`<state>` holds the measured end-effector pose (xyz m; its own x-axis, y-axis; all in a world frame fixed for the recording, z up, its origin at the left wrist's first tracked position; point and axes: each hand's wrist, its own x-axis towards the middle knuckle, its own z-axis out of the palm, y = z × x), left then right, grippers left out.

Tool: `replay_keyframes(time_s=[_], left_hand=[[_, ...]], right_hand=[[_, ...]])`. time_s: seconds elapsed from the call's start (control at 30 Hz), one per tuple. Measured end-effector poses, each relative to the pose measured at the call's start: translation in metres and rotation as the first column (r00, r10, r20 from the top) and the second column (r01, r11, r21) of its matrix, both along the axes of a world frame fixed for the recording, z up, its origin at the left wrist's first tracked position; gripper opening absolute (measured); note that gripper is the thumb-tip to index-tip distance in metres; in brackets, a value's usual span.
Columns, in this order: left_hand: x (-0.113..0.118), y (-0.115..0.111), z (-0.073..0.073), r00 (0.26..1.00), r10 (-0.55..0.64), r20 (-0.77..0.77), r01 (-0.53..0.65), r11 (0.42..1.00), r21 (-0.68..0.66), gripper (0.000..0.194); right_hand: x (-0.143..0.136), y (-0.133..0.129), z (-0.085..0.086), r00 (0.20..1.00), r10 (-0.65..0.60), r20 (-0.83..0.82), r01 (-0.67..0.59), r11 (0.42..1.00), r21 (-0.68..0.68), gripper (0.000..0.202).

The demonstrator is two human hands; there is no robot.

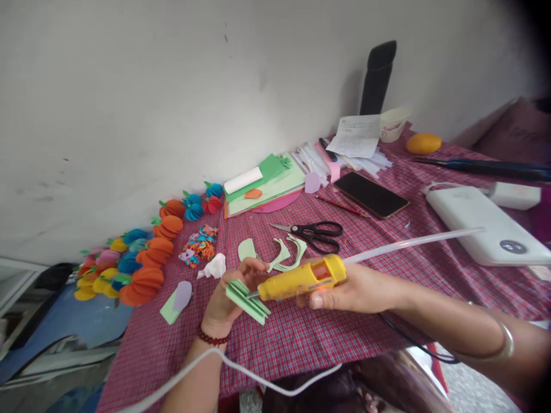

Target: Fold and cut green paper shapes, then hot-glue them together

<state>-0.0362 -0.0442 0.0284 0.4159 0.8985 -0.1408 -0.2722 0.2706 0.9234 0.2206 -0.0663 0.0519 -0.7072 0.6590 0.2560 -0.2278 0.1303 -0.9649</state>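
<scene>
My right hand [357,289] grips a yellow glue gun [301,279] with a long clear glue stick [413,242] poking out behind. Its nozzle touches a stack of folded light-green paper pieces [246,298] that my left hand [226,298] pinches near the table's front edge. A red bead bracelet circles my left wrist and a metal bangle sits on my right forearm. Green paper offcuts [286,255] lie just beyond my hands.
Black scissors [316,234], a phone [371,195], a white power bank [486,229], and coloured paper sheets [264,183] lie on the red checked cloth [301,338]. Paper pumpkins [142,258] line the wall at left beside confetti scraps [199,246]. A white cable [241,370] crosses the front.
</scene>
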Motion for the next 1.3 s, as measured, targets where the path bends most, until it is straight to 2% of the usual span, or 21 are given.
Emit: replay_keyframes(time_s=[0.07,0.23,0.33,0.53,0.7,0.9,1.03,1.17,1.3], left_hand=[[0.004,-0.001,0.002,0.999,0.032,0.008,-0.033,0.998,0.061,0.031],[0.015,-0.003,0.007,0.954,0.301,0.016,-0.298,0.933,0.202,0.016],[0.016,-0.005,0.006,0.932,0.360,0.028,-0.357,0.906,0.228,0.015],[0.011,-0.010,0.001,0.934,0.358,0.004,-0.337,0.872,0.355,0.018],[0.007,-0.012,-0.004,0.952,0.306,-0.015,-0.269,0.856,0.441,0.007],[0.003,-0.016,-0.006,0.952,0.288,-0.102,-0.176,0.789,0.589,0.017],[0.004,-0.018,-0.002,0.945,0.314,-0.091,-0.184,0.741,0.645,0.016],[0.005,-0.019,0.000,0.936,0.344,-0.076,-0.206,0.709,0.674,0.013],[0.005,-0.019,0.001,0.934,0.352,-0.054,-0.220,0.687,0.692,0.014]], right_hand=[[0.000,0.000,0.000,0.998,-0.039,0.039,0.037,0.998,0.052,0.034],[0.001,-0.003,0.000,0.960,-0.206,0.189,0.171,0.968,0.184,0.031],[0.001,-0.006,0.001,0.935,-0.265,0.237,0.215,0.952,0.216,0.033],[-0.002,-0.007,0.001,0.909,-0.334,0.251,0.260,0.922,0.285,0.029],[-0.007,-0.010,-0.004,0.903,-0.376,0.209,0.267,0.870,0.414,0.024],[-0.011,-0.010,-0.011,0.922,-0.377,0.087,0.282,0.807,0.518,0.006],[-0.011,-0.011,-0.014,0.913,-0.405,0.044,0.313,0.767,0.560,0.006],[-0.012,-0.012,-0.016,0.898,-0.437,0.057,0.333,0.758,0.560,0.009],[-0.011,-0.012,-0.014,0.891,-0.438,0.117,0.314,0.783,0.537,0.013]])
